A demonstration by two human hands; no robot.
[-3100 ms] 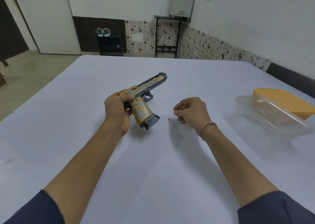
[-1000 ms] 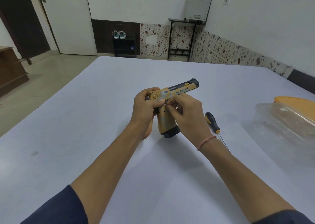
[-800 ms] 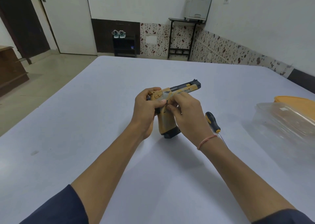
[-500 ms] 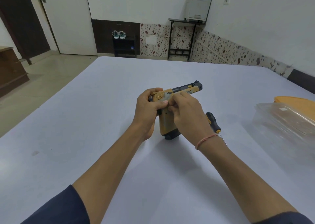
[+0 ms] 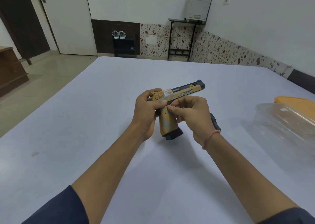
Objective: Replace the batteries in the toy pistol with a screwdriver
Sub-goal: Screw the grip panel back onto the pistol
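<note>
Working the toy pistol [image 5: 185, 92] with both hands now, where about three seconds back the right hand [image 5: 192, 116] was hanging loosely curled off to the pistol's right, touching nothing. Since half a second ago that hand is sitting a touch lower, so the lettering along the slide is showing clear of the knuckles. The screwdriver [image 5: 215, 123] just right of the pistol is slipping mostly out of sight behind the right wrist, only a dark stretch of handle peeking out. The pistol itself is barely shifting: muzzle pointing away and to the right, grip angled down, its black base down near the surface [image 5: 85, 121].

Both forearms are reaching forward and converging on the pistol, wrists raised off the surface. The left hand [image 5: 144, 111] is wrapping the rear of the pistol, fingers curling behind it and thumb lying along the side of the slide, gripping it firmly. The right hand is curling in from the right, thumb and forefinger tips pinching against the frame at the top of the grip; whether anything small is sitting between them, I cannot tell.

Well to the right of the pistol, a clear container [image 5: 286, 121] is resting on the surface with an orange lid [image 5: 296, 101] behind it.
</note>
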